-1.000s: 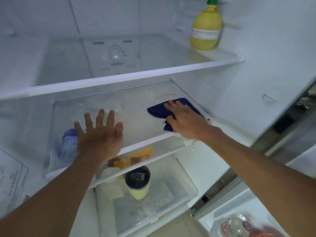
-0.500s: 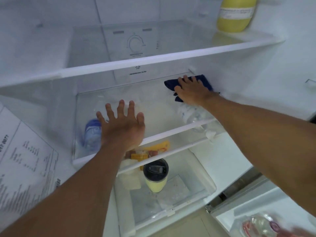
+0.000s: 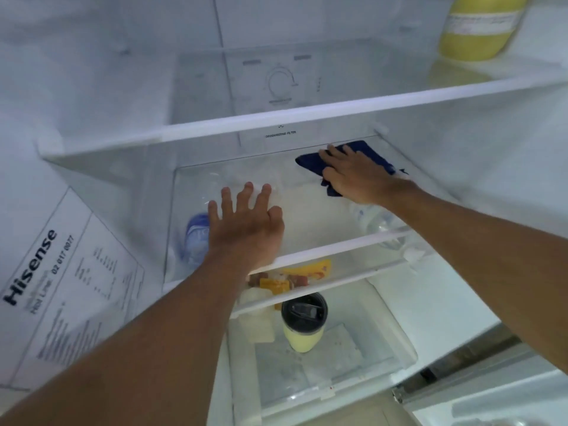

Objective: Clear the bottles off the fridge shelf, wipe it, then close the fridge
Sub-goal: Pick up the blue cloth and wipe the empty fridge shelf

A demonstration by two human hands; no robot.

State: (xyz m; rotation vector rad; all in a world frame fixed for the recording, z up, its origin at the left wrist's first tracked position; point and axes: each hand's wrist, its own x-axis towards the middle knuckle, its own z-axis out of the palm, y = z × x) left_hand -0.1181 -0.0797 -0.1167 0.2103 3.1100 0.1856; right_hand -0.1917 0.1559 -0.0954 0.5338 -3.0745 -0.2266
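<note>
The right hand [image 3: 356, 176] lies flat, palm down, fingers together and stretched out, pressing a dark blue cloth [image 3: 365, 155] onto the glass fridge shelf [image 3: 310, 210] at about 2 o'clock from the shelf's middle, near the back right corner; it pins the cloth rather than clutching it. The left hand [image 3: 246, 226] is spread wide, all 5 fingers apart, palm flat on the same shelf toward 7 o'clock, near the white front rim, holding nothing. The 2 hands are well apart.

No bottle stands on this shelf. Through the glass, blurred, a bluish container [image 3: 196, 235] shows just left of the left hand, and a clear bottle-like shape at 4 o'clock under the right forearm.

Below the front rim sit yellow and red packets [image 3: 304, 272], and lower still a cup with a black lid [image 3: 303, 321] in the drawer. On the shelf above, at 1 o'clock, stands a yellow bottle [image 3: 479, 32]. A Hisense label [image 3: 61, 281] is on the left wall. The fridge is open.
</note>
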